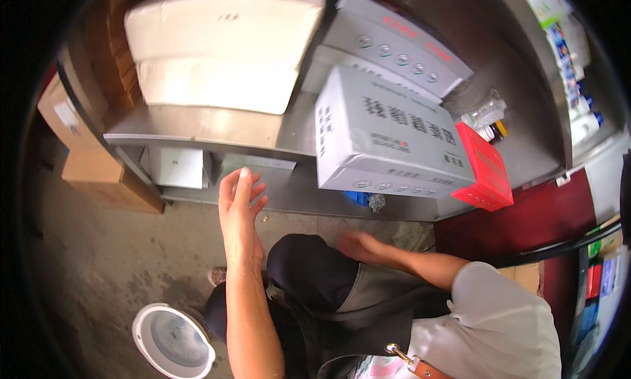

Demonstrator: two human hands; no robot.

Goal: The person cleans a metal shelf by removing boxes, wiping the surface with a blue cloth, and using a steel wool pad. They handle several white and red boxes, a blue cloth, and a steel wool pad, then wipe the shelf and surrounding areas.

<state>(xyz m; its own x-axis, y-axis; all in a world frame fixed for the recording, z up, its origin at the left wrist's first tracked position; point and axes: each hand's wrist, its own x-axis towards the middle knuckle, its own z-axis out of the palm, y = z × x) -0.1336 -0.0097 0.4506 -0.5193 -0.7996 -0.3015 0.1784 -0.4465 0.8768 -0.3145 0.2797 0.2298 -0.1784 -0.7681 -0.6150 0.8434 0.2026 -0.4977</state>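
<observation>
My left hand [241, 201] is raised in front of the lower metal shelf [281, 187], its fingers spread and nothing in them. My right hand [357, 246] is blurred beside my bent knee; its fingers cannot be made out clearly. Above it, a printed silver-grey carton [399, 132] juts out past the front edge of the upper shelf [207, 142]. Against the carton's right side is a red box [485, 169]. A blue item [358, 197] and what looks like a steel wool scourer [377, 202] lie on the lower shelf, partly hidden under the carton.
Large white boxes [217, 59] and another grey carton [399, 46] occupy the upper shelf. Near them lie a clear container [485, 114] and a yellow-capped jar [493, 131]. Cardboard boxes [93, 177] stand at left. A white bucket [143, 344] holding cloudy liquid sits on the concrete floor.
</observation>
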